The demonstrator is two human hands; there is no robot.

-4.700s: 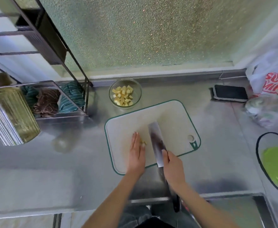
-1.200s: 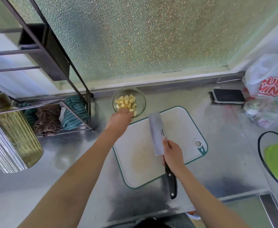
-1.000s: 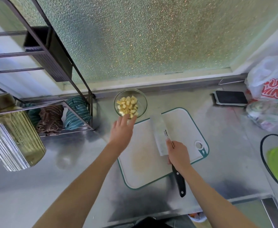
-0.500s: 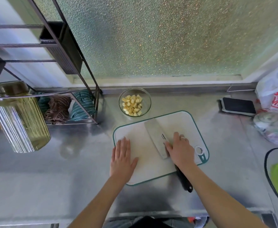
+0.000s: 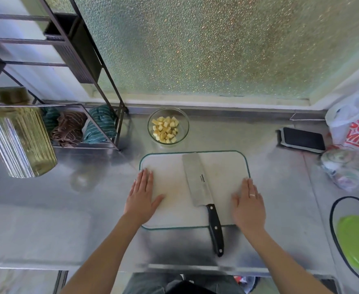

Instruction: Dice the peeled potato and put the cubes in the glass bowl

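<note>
The right hand (image 5: 249,205) has let go of the cleaver (image 5: 199,185) and shifted to the right edge of the cutting board (image 5: 223,166), where it now lies flat with fingers straight, a ring on one finger. The left hand (image 5: 141,197) also rests flat with fingers straight, on the board's left edge. The cleaver lies on the board between them, its black handle jutting over the near edge. The potato cubes (image 5: 166,129), pale yellow and roughly even, sit heaped in the glass bowl (image 5: 185,126) just beyond the board's far edge. Printing on the blade is too small to read. At far right, a white plastic bag (image 5: 352,119) is cut off; its red letters read "SUP" and "MING" in part.
</note>
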